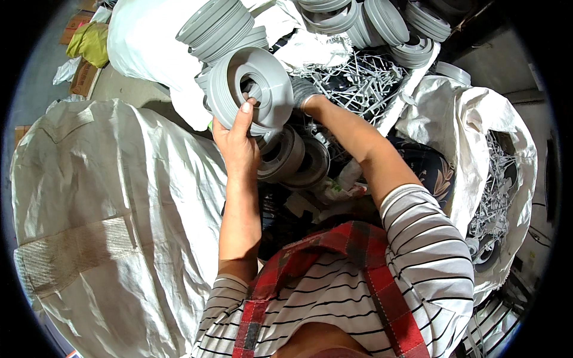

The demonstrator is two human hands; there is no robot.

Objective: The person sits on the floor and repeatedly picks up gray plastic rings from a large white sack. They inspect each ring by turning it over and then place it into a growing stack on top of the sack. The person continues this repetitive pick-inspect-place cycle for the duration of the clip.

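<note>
One held grey ring [276, 89]: up in front of the body, open face tilted toward the head; central hole visible, outer side ribbed. Single piece or several nested together: cannot tell.

Left hand [240, 142]: at the ring's lower left edge. Thumb lies over the near face, by the hole; the other fingers are mostly hidden behind the ribbed side. Grip reads as a pinch of the wall between thumb and fingers.

Right hand [300, 89]: at the ring's far right side, in a grey knit covering [306, 95]. Fingers hidden; spread or closed, cannot tell.

Weight: probably light, judging by the one-sided pinch; more if nested.

Stiffness: looks like rigid moulded plastic; expect little bend, perhaps slight flex at the thin rim.

Surface: face smooth with a soft sheen, so likely somewhat slippery; the ribs should give better purchase.

Fragility: moderate at most, I judge; thin rim edges could chip or scuff if knocked.

Best hold: thumb over the inner edge, fingers round the ribs, second hand opposite to stop tipping.

Surroundings: ring stack [216, 30] beyond, upper left; loose dark-grey rings [285, 156] just below; heap of thin grey strips [373, 89] past the right wrist; white sack [113, 179] on the left.
</note>
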